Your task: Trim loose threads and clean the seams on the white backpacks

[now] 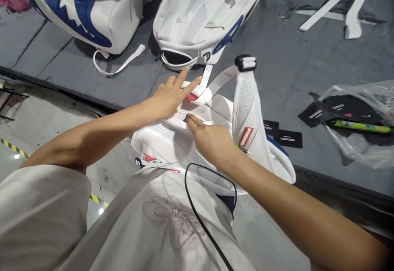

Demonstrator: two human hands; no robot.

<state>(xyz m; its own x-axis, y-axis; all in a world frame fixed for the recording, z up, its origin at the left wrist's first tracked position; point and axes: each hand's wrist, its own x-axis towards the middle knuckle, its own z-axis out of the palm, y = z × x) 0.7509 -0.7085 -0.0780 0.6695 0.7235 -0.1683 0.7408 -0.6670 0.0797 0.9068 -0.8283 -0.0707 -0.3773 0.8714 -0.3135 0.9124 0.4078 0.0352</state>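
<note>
A white backpack (180, 135) lies at the table's near edge, its padded back panel and one shoulder strap (250, 107) facing up. That strap stands raised, with a black buckle (245, 63) at its top and a red label (246, 137) on it. My left hand (168, 96) rests on the pack beside a white webbing loop and a red patch (192, 97), its fingers spread. Just to the right, my right hand (212, 140) is closed, fingertips pinched at a fold of the panel. A small dark bit shows at those fingertips, too small to name.
Two more white backpacks with blue patterns, one left (124, 21) and one centre (191, 29), lie across the grey-covered table (277, 49). Black cards (289, 138) and a clear plastic bag (353, 150) with a green pen-like item sit right. A black cable (197, 222) hangs before me.
</note>
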